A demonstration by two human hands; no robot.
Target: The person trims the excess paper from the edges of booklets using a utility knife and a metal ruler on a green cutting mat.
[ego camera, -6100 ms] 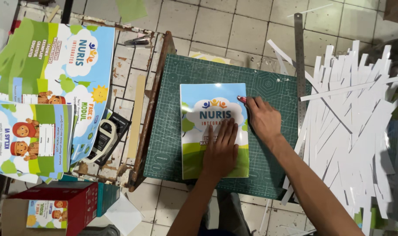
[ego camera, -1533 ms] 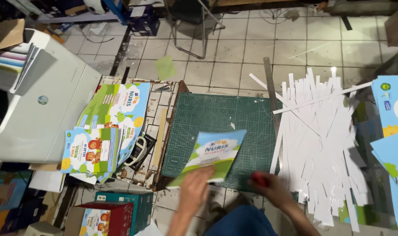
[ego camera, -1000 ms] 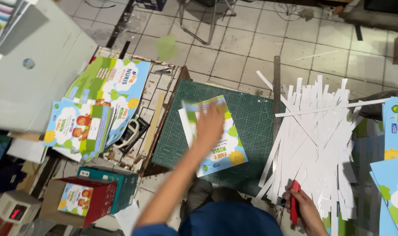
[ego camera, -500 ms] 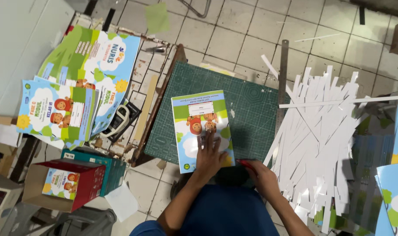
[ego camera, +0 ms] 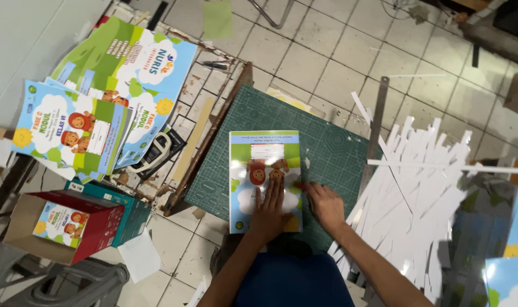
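A colourful booklet (ego camera: pixel 263 162) lies back cover up on the green cutting mat (ego camera: pixel 335 150). My left hand (ego camera: pixel 270 206) rests flat on the booklet's lower half, fingers spread and pressing it down. My right hand (ego camera: pixel 326 206) sits on the mat just right of the booklet's lower right edge. It is closed around a small red cutter (ego camera: pixel 302 185), whose tip points at the booklet's edge. Most of the cutter is hidden by the fingers.
A metal ruler (ego camera: pixel 376 122) lies along the mat's right side. A heap of white paper strips (ego camera: pixel 421 199) covers the floor to the right. Stacks of printed covers (ego camera: pixel 99 96) lie at left, above a red box (ego camera: pixel 74 224) with more booklets. More covers (ego camera: pixel 512 273) lie at the far right.
The booklet was lifted, flipped and laid back down with its back cover up. My left hand now presses it flat, and my right hand has brought the red cutter to its right edge.
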